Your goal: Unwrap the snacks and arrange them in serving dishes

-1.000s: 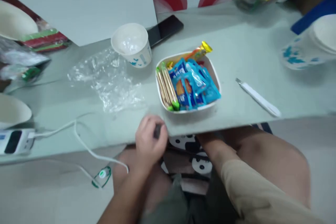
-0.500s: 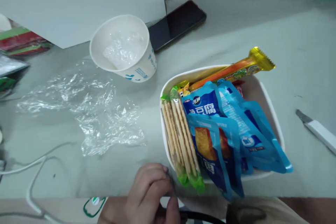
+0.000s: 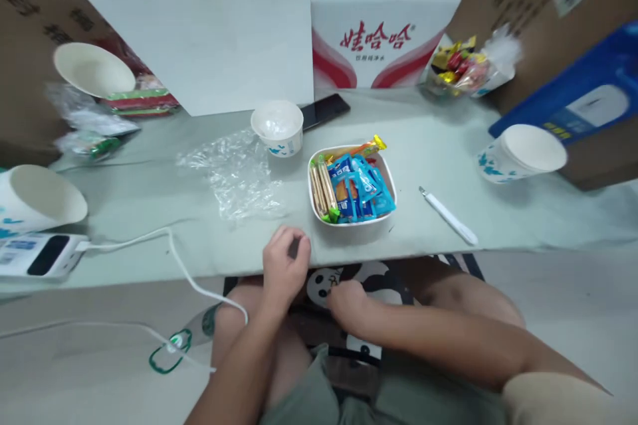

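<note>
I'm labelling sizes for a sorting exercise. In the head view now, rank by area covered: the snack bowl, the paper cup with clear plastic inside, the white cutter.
1. Snack bowl
2. Paper cup
3. White cutter, long but thin

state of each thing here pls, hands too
Left hand: fingers curled, at the front edge of the table; contents unclear
Right hand: fingers curled; contents unclear
Bowl: filled with wrapped snacks
Phone: lying down, screen dark, partly hidden
Paper cup beside the phone: upright, clear plastic inside
Clear wrap: crumpled, spread out
White cutter: lying down, metal tip showing
White cable: plugged into white device
</note>
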The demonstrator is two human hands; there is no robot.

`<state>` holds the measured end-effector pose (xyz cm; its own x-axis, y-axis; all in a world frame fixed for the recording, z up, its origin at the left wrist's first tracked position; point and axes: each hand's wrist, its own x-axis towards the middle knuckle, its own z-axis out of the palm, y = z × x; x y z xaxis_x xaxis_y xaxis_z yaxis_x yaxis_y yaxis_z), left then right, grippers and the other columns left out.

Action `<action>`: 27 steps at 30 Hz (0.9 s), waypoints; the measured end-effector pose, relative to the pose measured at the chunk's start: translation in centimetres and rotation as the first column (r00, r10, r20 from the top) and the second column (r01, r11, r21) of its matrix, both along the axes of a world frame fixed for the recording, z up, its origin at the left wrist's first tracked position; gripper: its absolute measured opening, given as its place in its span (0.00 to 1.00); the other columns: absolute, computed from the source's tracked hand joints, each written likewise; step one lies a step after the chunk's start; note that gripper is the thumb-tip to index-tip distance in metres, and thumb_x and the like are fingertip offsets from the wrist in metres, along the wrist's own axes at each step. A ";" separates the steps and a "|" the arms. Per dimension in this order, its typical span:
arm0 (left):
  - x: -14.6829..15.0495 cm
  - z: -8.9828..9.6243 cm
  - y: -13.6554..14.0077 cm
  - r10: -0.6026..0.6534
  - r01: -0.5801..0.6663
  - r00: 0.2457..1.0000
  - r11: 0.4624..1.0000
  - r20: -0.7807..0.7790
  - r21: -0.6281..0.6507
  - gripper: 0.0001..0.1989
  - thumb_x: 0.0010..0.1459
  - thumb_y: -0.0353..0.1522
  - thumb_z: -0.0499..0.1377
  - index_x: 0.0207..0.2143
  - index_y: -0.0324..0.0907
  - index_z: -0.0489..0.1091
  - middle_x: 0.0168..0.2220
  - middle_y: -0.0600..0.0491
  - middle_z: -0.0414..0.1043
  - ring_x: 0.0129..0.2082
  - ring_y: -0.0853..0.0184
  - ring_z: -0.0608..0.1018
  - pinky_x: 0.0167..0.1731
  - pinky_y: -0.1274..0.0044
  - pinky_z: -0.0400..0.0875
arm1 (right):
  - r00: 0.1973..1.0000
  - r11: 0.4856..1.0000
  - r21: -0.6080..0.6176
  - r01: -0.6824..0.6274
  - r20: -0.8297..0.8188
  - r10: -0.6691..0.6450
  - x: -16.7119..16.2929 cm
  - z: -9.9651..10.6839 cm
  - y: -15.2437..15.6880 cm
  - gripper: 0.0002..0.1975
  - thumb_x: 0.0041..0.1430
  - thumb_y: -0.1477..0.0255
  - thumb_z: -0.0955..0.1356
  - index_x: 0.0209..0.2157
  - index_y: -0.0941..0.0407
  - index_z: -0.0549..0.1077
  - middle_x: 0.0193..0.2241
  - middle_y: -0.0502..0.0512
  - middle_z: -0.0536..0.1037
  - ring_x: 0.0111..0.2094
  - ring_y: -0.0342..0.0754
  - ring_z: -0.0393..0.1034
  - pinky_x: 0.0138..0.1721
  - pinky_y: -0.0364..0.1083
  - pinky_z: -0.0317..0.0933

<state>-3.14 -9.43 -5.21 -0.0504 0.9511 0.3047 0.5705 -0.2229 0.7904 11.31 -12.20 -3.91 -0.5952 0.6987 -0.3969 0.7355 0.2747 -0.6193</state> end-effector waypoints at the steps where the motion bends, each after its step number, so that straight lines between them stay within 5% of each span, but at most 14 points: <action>1: -0.1 0.5 0.1 0.005 -0.004 0.999 1.000 0.033 -0.019 0.11 0.64 0.33 0.55 0.27 0.43 0.68 0.26 0.55 0.69 0.29 0.67 0.74 0.31 0.75 0.68 | 0.998 1.000 -0.001 -0.024 0.064 0.024 0.8 1.6 -0.5 0.12 0.67 0.67 0.71 0.49 0.56 0.76 0.48 0.59 0.79 0.46 0.52 0.76 0.46 0.53 0.73; 4: 0.2 3.1 1.2 -0.004 0.003 0.995 1.000 0.103 0.007 0.11 0.62 0.35 0.55 0.27 0.43 0.68 0.27 0.54 0.70 0.30 0.66 0.74 0.34 0.74 0.69 | 0.995 0.998 0.052 -0.020 0.101 0.014 4.4 6.8 -0.2 0.02 0.59 0.77 0.70 0.32 0.56 0.75 0.29 0.55 0.79 0.31 0.50 0.74 0.35 0.49 0.68; 6: 1.1 5.1 2.7 -0.011 0.001 0.991 0.997 0.132 0.075 0.09 0.61 0.36 0.56 0.28 0.44 0.68 0.28 0.54 0.71 0.32 0.65 0.74 0.37 0.73 0.70 | 0.972 0.975 0.161 0.156 -0.200 -0.123 6.9 9.3 1.3 0.05 0.59 0.75 0.67 0.29 0.56 0.72 0.26 0.51 0.76 0.27 0.45 0.69 0.31 0.45 0.64; 8: 2.4 6.3 4.6 -0.041 0.023 0.988 0.992 0.147 0.128 0.07 0.60 0.36 0.56 0.30 0.44 0.69 0.32 0.53 0.72 0.35 0.64 0.75 0.42 0.71 0.72 | 0.832 0.846 0.261 0.465 -0.454 -0.318 8.9 9.9 3.2 0.06 0.60 0.72 0.64 0.29 0.55 0.70 0.25 0.49 0.74 0.27 0.44 0.67 0.29 0.43 0.61; 11: 4.7 6.1 6.7 -0.105 0.090 0.989 0.986 0.108 0.139 0.08 0.57 0.37 0.60 0.38 0.44 0.71 0.44 0.48 0.73 0.48 0.60 0.77 0.54 0.66 0.72 | 0.595 0.559 0.279 0.781 -0.605 -0.529 10.3 7.9 5.6 0.07 0.59 0.67 0.66 0.28 0.53 0.66 0.21 0.46 0.69 0.23 0.42 0.62 0.24 0.42 0.57; 13: 6.0 5.2 7.2 -0.110 0.108 0.993 0.992 0.033 0.067 0.17 0.53 0.38 0.64 0.44 0.43 0.72 0.52 0.44 0.70 0.57 0.54 0.74 0.61 0.60 0.68 | 0.513 0.484 0.234 0.843 -0.619 -0.595 10.3 6.1 6.6 0.08 0.58 0.64 0.68 0.31 0.53 0.68 0.22 0.46 0.71 0.21 0.42 0.63 0.23 0.42 0.57; 17: 7.2 4.0 7.3 -0.074 0.068 0.992 0.996 -0.104 -0.059 0.29 0.47 0.33 0.67 0.54 0.45 0.69 0.60 0.41 0.64 0.65 0.46 0.67 0.65 0.50 0.61 | 0.473 0.442 0.210 0.872 -0.594 -0.651 9.8 4.4 8.2 0.15 0.56 0.61 0.70 0.43 0.54 0.74 0.32 0.50 0.79 0.21 0.41 0.67 0.22 0.42 0.62; 21: 6.9 3.7 7.6 -0.076 0.075 0.997 0.997 -0.026 -0.027 0.27 0.51 0.30 0.63 0.55 0.46 0.66 0.58 0.42 0.65 0.64 0.50 0.69 0.65 0.54 0.63 | 0.511 0.445 0.269 0.855 -0.588 -0.627 8.9 4.6 9.2 0.21 0.55 0.61 0.72 0.48 0.55 0.73 0.38 0.53 0.81 0.20 0.42 0.69 0.23 0.44 0.65; 24: 6.4 3.1 7.5 -0.118 0.116 0.992 0.992 0.039 0.057 0.22 0.55 0.30 0.60 0.53 0.46 0.65 0.57 0.43 0.67 0.61 0.55 0.72 0.64 0.57 0.66 | 0.686 0.473 0.497 0.727 -0.552 -0.474 8.1 4.4 9.0 0.13 0.62 0.63 0.68 0.45 0.54 0.76 0.43 0.58 0.84 0.33 0.49 0.78 0.38 0.51 0.71; 27: 5.4 3.3 7.0 -0.119 0.109 0.991 0.981 0.056 0.158 0.18 0.59 0.33 0.60 0.52 0.45 0.66 0.55 0.43 0.69 0.60 0.55 0.73 0.63 0.57 0.67 | 0.843 0.491 0.688 0.534 -0.391 -0.369 7.8 3.9 8.6 0.14 0.68 0.65 0.63 0.45 0.53 0.78 0.49 0.59 0.84 0.56 0.59 0.74 0.56 0.60 0.63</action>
